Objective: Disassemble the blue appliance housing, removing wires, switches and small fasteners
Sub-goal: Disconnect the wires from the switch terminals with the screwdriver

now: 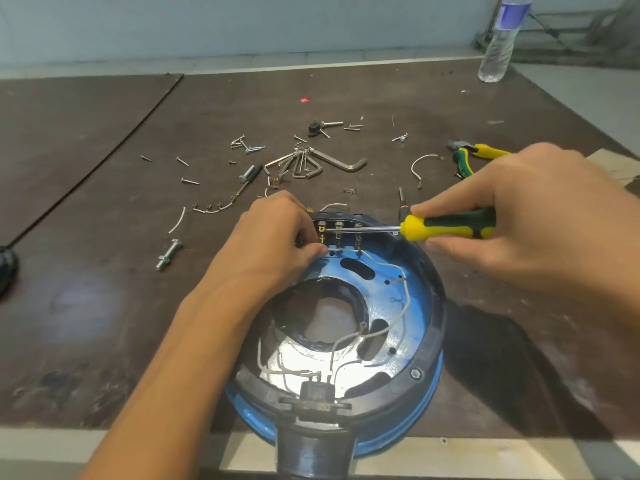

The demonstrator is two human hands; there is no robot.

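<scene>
Head view: blue housing (417, 297) directly before me, switch terminals (338, 233) on its far rim. My left hand (273, 233) pinches white wire (346, 250) at leftmost terminal; right hand (512, 223) grips screwdriver (446, 227), shaft lying left-right along far rim, tip on that terminal. Left hand nearer.

Water bottle (502, 39), pliers (465, 157), hex keys (311, 165)
</scene>
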